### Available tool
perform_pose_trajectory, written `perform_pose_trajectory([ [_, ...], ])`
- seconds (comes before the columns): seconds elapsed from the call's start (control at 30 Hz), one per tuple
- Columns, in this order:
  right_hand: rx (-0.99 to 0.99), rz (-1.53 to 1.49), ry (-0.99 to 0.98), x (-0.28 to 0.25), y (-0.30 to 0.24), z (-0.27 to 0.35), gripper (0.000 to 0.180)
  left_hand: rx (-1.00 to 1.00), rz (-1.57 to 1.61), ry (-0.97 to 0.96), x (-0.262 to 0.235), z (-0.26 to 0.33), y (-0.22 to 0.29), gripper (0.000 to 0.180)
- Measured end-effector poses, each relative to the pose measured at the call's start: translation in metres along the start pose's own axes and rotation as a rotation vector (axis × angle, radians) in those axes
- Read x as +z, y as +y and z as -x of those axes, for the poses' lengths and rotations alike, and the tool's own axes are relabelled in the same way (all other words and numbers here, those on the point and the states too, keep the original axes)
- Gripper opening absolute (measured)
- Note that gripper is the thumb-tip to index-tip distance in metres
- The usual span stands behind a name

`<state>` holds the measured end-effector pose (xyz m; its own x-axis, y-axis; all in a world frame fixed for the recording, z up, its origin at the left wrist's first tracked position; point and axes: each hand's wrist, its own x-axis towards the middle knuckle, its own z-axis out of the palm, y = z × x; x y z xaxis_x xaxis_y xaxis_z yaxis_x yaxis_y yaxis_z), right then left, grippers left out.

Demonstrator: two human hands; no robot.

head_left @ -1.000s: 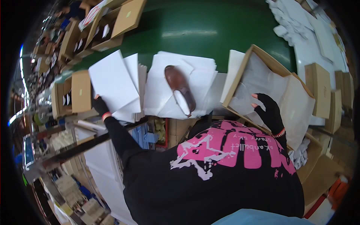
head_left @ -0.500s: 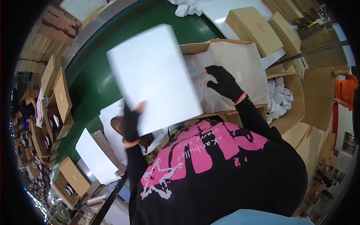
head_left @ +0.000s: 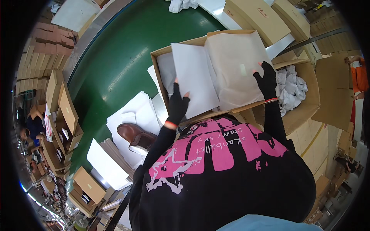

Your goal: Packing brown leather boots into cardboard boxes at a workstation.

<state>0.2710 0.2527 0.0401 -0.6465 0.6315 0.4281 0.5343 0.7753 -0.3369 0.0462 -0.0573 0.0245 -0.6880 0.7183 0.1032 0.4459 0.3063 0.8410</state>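
An open cardboard shoe box (head_left: pixel 158 57) lies on the green table in front of me, lined with white tissue paper. My left hand (head_left: pixel 178 103), in a black fingerless glove, presses a white sheet of paper (head_left: pixel 194 81) down into the box's left half. My right hand (head_left: pixel 267 79), gloved the same way, rests flat on the beige paper (head_left: pixel 235 65) covering the right half. A brown leather shoe (head_left: pixel 135 135) lies on loose white sheets to my left.
A big carton (head_left: pixel 308 104) with crumpled white paper stands at my right. Closed shoe boxes (head_left: pixel 256 14) lie beyond the open one. Stacks of white sheets (head_left: pixel 106 163) and more open boxes (head_left: pixel 67 111) line the left, where another person (head_left: pixel 32 127) sits.
The white sheet I held up in the air has come down into the box. My right hand has slid to the box's right side.
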Motion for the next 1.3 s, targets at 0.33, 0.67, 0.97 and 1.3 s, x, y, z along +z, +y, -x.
perform_pose_trajectory([
  [0.33, 0.283, 0.59, -0.211, 0.024, 0.061, 0.018, 0.072, -0.269, -0.031, -0.124, 0.032, 0.001, -0.007, 0.089],
  [0.67, -0.082, 0.535, -0.082, 0.038, 0.059, 0.017, 0.059, -0.429, -0.935, -0.248, -0.185, 0.054, -0.046, 0.103],
  [0.97, 0.399, 0.29, -0.171, 0.061, 0.105, 0.015, 0.082, -1.142, -0.198, -0.566, -0.266, 0.163, -0.109, 0.108],
  [1.3, 0.237, 0.106, -0.221, 0.044, 0.108, -0.023, 0.057, -0.37, 0.526, -0.519, -0.182, 0.003, 0.02, 0.08],
])
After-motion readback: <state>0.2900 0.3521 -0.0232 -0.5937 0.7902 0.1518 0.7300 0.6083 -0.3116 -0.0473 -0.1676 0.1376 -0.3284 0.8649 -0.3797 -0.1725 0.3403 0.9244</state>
